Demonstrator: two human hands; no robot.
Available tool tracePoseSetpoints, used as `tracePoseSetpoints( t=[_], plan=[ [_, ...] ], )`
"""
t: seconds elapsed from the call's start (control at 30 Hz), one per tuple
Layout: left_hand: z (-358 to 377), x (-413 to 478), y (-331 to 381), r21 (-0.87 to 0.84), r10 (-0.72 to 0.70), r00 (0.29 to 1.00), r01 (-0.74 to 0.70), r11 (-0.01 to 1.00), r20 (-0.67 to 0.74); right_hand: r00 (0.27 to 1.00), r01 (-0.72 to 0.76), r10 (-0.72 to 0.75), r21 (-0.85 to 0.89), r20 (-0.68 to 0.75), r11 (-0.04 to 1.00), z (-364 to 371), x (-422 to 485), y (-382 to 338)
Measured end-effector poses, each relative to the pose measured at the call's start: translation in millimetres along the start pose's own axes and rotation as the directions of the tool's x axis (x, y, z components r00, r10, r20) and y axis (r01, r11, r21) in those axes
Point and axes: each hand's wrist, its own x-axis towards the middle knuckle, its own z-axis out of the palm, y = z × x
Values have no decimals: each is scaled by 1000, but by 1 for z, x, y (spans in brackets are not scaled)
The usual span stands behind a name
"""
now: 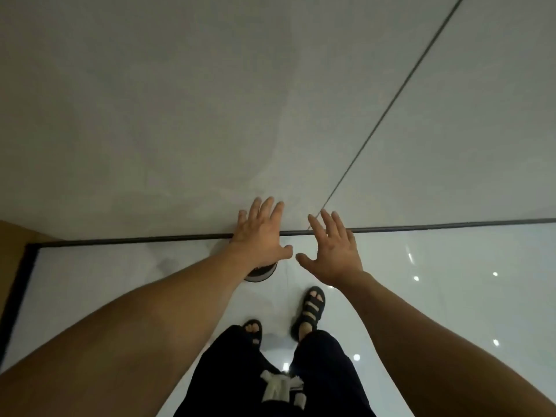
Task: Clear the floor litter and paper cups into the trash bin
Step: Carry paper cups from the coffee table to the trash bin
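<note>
Both my arms reach forward over a glossy white floor. My left hand is spread with straight fingers and holds nothing. My right hand is spread the same way beside it, a small gap between the two thumbs. Under my left wrist a small round object with a dark rim stands on the floor, mostly hidden by the wrist; I cannot tell whether it is a cup or a bin. No loose litter shows in this view.
A grey tiled wall rises ahead, meeting the floor at a dark baseboard line. A brown panel stands at the left edge. My feet in black sandals are on the floor below my hands.
</note>
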Motion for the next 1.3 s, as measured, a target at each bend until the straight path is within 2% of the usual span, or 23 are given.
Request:
tracePoseSetpoints(
  t=[0.13, 0.27, 0.4, 0.6, 0.73, 0.9, 1.3],
  plan=[
    [-13, -17, 39, 95, 129, 991, -132, 987, 39, 983, -170, 174, 64, -61, 983, -15, -62, 18],
    [-9, -34, 110, 165, 311, 944, -326, 931, 113, 920, -366, 379, 131, -99, 921, -23, -132, 53],
    [2, -47, 199, 231, 490, 860, -510, 829, 143, 803, -539, 577, 231, -147, 810, -23, -209, 102],
    [41, -96, 361, 299, 707, 683, -724, 622, 185, 585, -703, 790, 372, -183, 606, -6, -347, 184],
    [80, -145, 461, 311, 796, 557, -819, 482, 236, 450, -770, 876, 421, -177, 480, 6, -444, 236],
    [117, -197, 553, 298, 845, 430, -891, 342, 317, 301, -816, 945, 477, -128, 325, 20, -539, 282],
    [198, -228, 781, 243, 900, 166, -968, 70, 403, -1, -838, 999, 545, -49, 26, 31, -662, 437]
  ],
)
